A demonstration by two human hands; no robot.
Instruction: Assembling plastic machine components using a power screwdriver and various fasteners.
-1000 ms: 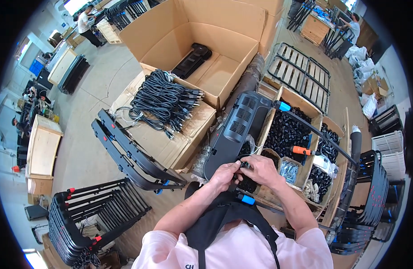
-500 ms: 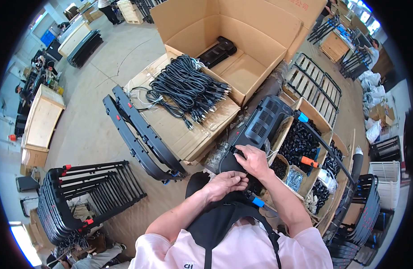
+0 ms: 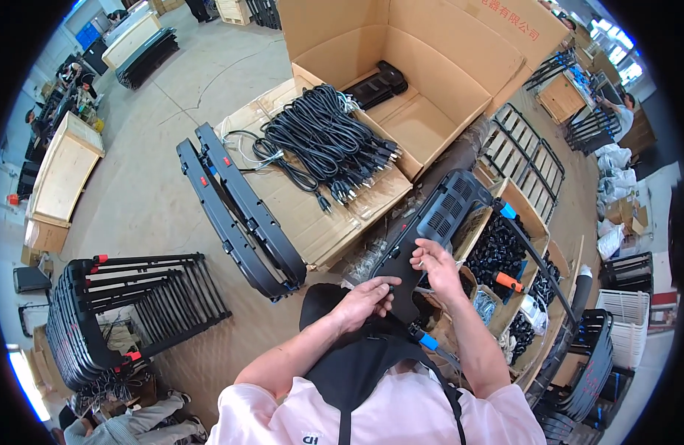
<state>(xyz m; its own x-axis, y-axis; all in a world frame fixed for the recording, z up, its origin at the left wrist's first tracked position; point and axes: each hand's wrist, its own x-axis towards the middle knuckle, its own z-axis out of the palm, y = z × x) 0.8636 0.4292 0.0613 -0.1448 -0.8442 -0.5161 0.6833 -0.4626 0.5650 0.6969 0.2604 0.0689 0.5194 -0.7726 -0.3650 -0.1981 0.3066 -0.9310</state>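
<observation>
A long black plastic housing (image 3: 440,211) with slotted vents lies aslant in front of me, its near end by my hands. Above that near end is my left hand (image 3: 364,302), thumb and fingers pinched together; a tiny dark piece seems to show at the tips, too small to name. Just to its right, over the housing's edge, my right hand (image 3: 438,274) has its thumb and fingers curled together. Whatever it may hold is too small to make out. A partitioned wooden tray (image 3: 472,231) stands at the right, with black small parts (image 3: 498,245) and silver screws (image 3: 484,305).
Bundled black cables (image 3: 320,137) lie on a cardboard box (image 3: 372,204), beside an open carton (image 3: 431,96). Two long dark plastic covers (image 3: 238,215) lean at its left. An orange cylindrical piece (image 3: 509,281) lies on the tray. Stacked black frames (image 3: 134,311) stand at the lower left.
My hands have moved apart. The right fingers have lifted off the housing and curled in; the left hand has shifted slightly left. The whole view has swung a little.
</observation>
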